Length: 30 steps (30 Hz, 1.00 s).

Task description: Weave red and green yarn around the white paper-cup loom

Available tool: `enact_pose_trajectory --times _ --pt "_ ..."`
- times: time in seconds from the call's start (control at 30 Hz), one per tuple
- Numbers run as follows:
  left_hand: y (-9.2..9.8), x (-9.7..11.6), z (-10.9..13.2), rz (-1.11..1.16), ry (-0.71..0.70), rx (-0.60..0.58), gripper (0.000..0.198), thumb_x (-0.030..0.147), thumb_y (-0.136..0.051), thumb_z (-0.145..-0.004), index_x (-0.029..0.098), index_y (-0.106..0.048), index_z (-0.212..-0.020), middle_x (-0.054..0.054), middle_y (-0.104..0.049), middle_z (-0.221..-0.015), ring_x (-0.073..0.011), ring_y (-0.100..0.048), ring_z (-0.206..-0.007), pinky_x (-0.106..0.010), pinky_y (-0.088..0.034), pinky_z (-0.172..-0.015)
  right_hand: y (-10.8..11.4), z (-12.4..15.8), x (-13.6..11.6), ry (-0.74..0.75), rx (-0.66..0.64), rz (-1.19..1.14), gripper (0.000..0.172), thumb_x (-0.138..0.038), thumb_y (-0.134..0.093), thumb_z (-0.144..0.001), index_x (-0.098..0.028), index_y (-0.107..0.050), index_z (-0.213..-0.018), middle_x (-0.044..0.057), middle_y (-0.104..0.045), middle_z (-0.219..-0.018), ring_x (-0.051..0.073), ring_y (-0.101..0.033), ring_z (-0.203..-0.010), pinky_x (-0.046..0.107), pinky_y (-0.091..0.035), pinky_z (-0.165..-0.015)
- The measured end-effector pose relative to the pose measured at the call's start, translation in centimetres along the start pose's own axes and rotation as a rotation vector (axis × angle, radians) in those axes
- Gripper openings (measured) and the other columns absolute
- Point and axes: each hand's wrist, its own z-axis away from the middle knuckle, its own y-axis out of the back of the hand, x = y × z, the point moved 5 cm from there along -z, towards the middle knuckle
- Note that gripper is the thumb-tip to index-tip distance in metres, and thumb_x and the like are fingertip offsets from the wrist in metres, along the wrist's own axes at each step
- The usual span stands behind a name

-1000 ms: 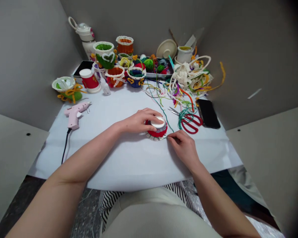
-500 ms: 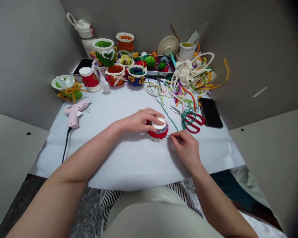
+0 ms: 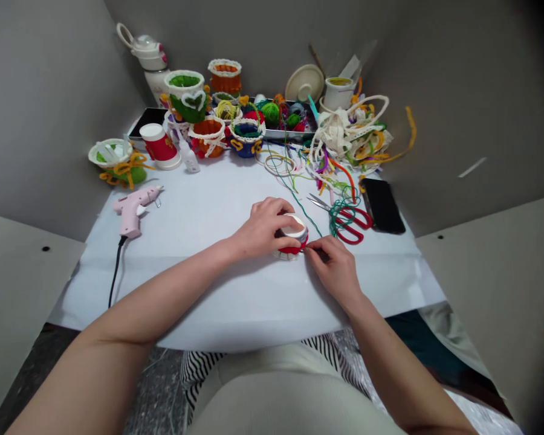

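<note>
An upturned paper cup (image 3: 292, 232) with a white base and red yarn around it sits on the table, its slit pale strips fanned out at the bottom. My left hand (image 3: 266, 228) is closed around the cup from the left, fingers over its base and thumb at its near side. Beside the cup's right edge, my right hand (image 3: 333, 260) pinches what looks like the end of a strand of green yarn (image 3: 304, 209). The fingertips hide the pinched part. Red-handled scissors (image 3: 351, 225) lie beyond my right hand, tangled with green yarn.
A pink glue gun (image 3: 133, 210) with a black cord lies left. A glue bottle (image 3: 189, 158), a red-wrapped cup (image 3: 160, 147) and several yarn-covered baskets (image 3: 207, 138) stand behind. A black phone (image 3: 383, 205) and a heap of cords (image 3: 344, 136) are at right.
My left hand has shifted its grip, its thumb now farther around the cup's near side. My right hand has come slightly left, closer to the cup. The camera view has shifted a little.
</note>
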Motion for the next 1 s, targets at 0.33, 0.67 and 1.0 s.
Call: enact_pose_trajectory --times 0.33,0.67,1.0 --pt "0.0 -2.6 -0.2 -0.025 -0.144 -0.013 0.028 0.046 -0.059 -0.087 0.032 -0.07 -0.109 -0.005 -0.058 -0.131 -0.0235 -0.044 -0.121 -0.042 -0.027 -0.101 -0.2 0.2 0.1 0.075 -0.027 -0.043 0.015 -0.017 -0.053 -0.092 -0.021 -0.067 -0.095 0.006 -0.062 -0.089 0.02 -0.058 -0.086 0.036 -0.048 -0.077" --pt "-1.1 -1.5 0.6 0.077 0.09 0.241 0.028 0.045 -0.07 -0.077 0.026 -0.074 -0.098 -0.008 -0.056 -0.125 -0.0244 -0.047 -0.119 -0.042 -0.035 -0.102 0.4 -0.4 0.6 0.098 -0.028 -0.04 0.017 -0.014 -0.053 -0.091 -0.022 -0.068 -0.097 0.006 -0.06 -0.091 0.02 -0.057 -0.087 0.036 -0.048 -0.077" --pt "1.3 -2.1 -0.8 0.153 -0.099 -0.077 0.017 0.031 -0.065 -0.083 0.028 -0.074 -0.096 -0.005 -0.061 -0.126 -0.0231 -0.048 -0.121 -0.045 -0.033 -0.105 0.2 1.2 -0.7 0.247 -0.075 -0.007 0.028 -0.01 -0.047 -0.092 -0.024 -0.069 -0.104 0.007 -0.058 -0.089 0.021 -0.054 -0.086 0.038 -0.048 -0.075"
